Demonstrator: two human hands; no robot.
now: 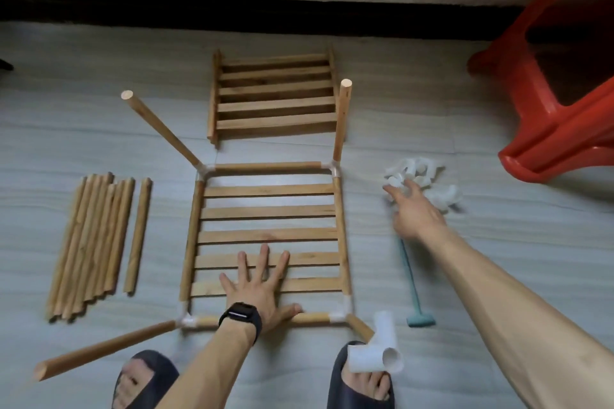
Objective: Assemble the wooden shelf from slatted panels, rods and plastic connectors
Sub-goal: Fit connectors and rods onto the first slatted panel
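- Grey wood-grain floor (498,259) runs up to a dark baseboard (299,10) at the far edge, with a pale wall above it
- At the centre lies the framed slatted panel (269,212), rods along its four edges joined by white corner connectors; a rod rises from each corner, the far-left one (156,126) and near-left one (103,352) splaying outward
- The near-right corner rod carries a white connector (375,355) on its top end, over the right slipper (358,382)
- The left hand (259,289), a dark watch (240,316) on its wrist, presses flat with fingers spread wide on the panel's near slats
- The right hand (415,212) reaches right with fingers spread and holds nothing, at the near edge of the connector pile (422,176); blur hides whether it touches
- A second slatted panel (275,100) lies just beyond the frame's far edge
- Loose rods (89,246) lie side by side left of the frame, a strip of bare floor between
- A teal mallet (413,292) lies right of the frame, under the right forearm
- A red stool (548,103) fills the far-right corner, bare floor between it and the pile
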